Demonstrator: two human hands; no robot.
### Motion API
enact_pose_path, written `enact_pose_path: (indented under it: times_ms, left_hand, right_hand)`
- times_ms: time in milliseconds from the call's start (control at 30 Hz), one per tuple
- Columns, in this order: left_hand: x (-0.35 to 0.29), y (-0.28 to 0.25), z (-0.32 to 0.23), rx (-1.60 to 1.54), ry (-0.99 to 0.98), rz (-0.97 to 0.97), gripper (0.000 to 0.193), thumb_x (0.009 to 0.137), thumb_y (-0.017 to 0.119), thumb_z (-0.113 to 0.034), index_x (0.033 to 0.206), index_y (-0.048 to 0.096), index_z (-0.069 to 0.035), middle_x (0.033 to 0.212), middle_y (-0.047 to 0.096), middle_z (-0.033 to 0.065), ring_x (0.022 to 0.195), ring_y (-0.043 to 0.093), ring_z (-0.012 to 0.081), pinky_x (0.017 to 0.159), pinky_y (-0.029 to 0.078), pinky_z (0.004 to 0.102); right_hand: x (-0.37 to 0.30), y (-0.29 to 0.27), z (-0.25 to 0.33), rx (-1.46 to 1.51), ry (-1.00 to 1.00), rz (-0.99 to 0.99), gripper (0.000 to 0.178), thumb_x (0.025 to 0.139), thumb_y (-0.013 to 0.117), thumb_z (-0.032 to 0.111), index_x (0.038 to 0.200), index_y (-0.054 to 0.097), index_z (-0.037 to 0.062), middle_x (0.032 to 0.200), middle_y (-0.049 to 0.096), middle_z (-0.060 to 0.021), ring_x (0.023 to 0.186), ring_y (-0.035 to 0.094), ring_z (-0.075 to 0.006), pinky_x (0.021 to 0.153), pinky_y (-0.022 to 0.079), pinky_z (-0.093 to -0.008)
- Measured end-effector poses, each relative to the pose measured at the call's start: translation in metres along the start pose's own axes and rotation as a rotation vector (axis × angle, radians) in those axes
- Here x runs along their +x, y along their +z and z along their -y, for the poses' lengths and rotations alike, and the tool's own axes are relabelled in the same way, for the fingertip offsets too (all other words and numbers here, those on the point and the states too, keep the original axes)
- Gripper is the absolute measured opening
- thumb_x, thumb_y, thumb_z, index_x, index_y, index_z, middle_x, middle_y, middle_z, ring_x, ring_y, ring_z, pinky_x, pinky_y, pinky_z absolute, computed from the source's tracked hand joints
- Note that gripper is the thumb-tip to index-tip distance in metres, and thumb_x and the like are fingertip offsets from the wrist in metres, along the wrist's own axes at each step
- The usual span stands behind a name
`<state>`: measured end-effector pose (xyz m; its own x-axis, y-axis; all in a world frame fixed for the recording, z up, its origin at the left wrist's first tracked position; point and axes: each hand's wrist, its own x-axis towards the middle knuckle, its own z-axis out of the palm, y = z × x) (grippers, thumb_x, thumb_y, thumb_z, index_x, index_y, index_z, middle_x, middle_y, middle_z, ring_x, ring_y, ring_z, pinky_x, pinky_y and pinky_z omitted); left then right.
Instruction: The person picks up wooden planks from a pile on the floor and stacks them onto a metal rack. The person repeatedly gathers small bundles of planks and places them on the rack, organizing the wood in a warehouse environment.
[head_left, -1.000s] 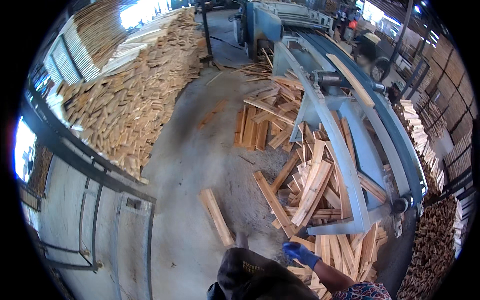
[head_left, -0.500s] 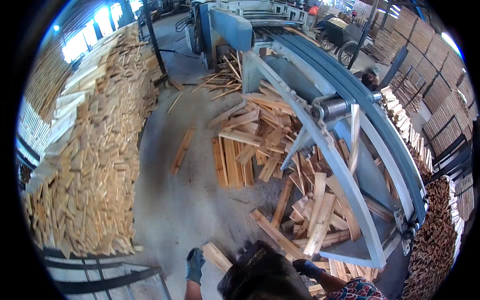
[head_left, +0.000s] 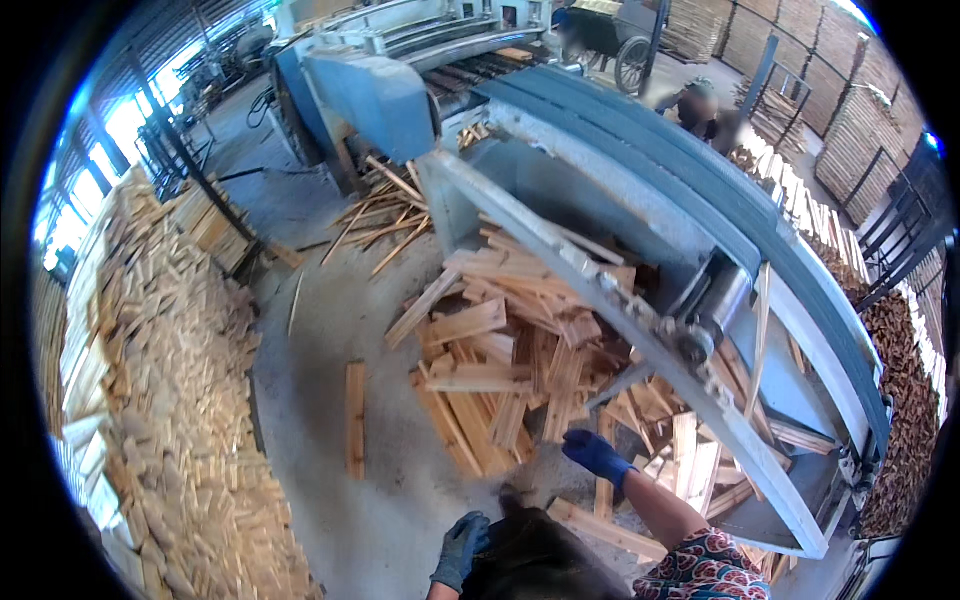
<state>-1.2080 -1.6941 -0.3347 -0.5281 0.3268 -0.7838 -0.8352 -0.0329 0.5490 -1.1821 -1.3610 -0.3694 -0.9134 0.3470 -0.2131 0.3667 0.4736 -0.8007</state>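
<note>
My right hand (head_left: pixel 597 456), in a blue glove, reaches out at the near edge of a heap of sawn boards (head_left: pixel 490 375). Its fingers are partly bent and apart, with no board visible in them. Below it on the floor lies a loose board (head_left: pixel 610 528); another short board (head_left: pixel 604 470) is partly hidden by the hand and forearm. My left hand (head_left: pixel 462 550), in a grey-blue glove, hangs low beside my dark apron (head_left: pixel 535 560). Its fingers are loosely bent around nothing that shows.
A blue-grey conveyor (head_left: pixel 640 140) with a slanted frame (head_left: pixel 600 280) stands over the heap on the right. Stacked wood (head_left: pixel 180 400) forms a wall at the left. A single board (head_left: pixel 355 420) and thin offcuts (head_left: pixel 385 225) lie on the floor. Another person (head_left: pixel 695 105) is beyond the conveyor.
My right hand has moved forward from beside my body toward the heap. My left hand has shifted right; the board beside it no longer shows. The view has turned and come closer to the heap.
</note>
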Motion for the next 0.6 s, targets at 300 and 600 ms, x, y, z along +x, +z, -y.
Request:
enact_pose_path:
  times_ms: [300, 600]
  left_hand:
    - [0.182, 0.068, -0.172, 0.066, -0.217, 0.316, 0.041, 0.093, 0.049, -0.029, 0.126, 0.046, -0.005, 0.12, 0.053, 0.014, 0.106, 0.054, 0.0277, 0.092, 0.046, 0.0395]
    - [0.372, 0.148, -0.229, 0.1, -0.296, 0.648, 0.039, 0.093, 0.049, -0.033, 0.125, 0.044, -0.011, 0.12, 0.052, 0.0097, 0.105, 0.053, 0.0256, 0.091, 0.045, 0.0385]
  right_hand:
    - [0.241, -0.05, 0.058, -0.311, -0.193, -0.668, 0.036, 0.08, 0.063, 0.021, 0.113, 0.057, 0.0074, 0.105, 0.06, -0.0188, 0.099, 0.056, -0.0374, 0.086, 0.045, -0.0415]
    - [0.37, -0.148, 0.033, -0.732, -0.04, -0.669, 0.042, 0.078, 0.061, 0.03, 0.113, 0.055, 0.0072, 0.104, 0.061, -0.0175, 0.094, 0.059, -0.0348, 0.08, 0.046, -0.0453]
